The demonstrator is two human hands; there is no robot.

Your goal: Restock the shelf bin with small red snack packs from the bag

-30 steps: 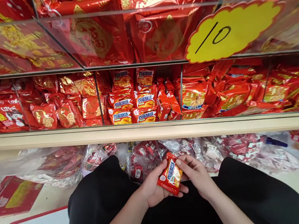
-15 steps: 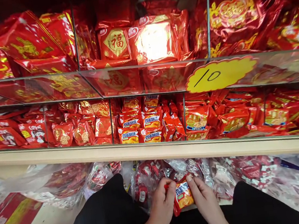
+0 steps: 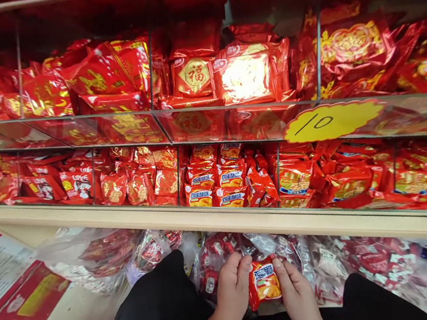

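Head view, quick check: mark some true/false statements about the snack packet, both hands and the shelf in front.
1. Both hands hold one snack packet. True: left hand and right hand grip its sides.
2. The yellow price tag reads 25. False: it reads 10.
3. Matching packets sit in the shelf bin ahead. True.
4. The clear bags below the shelf lie on the top shelf. False: they lie on the floor under the wooden ledge.

Head camera, looking forward and down, close to shelf [image 3: 220,221]
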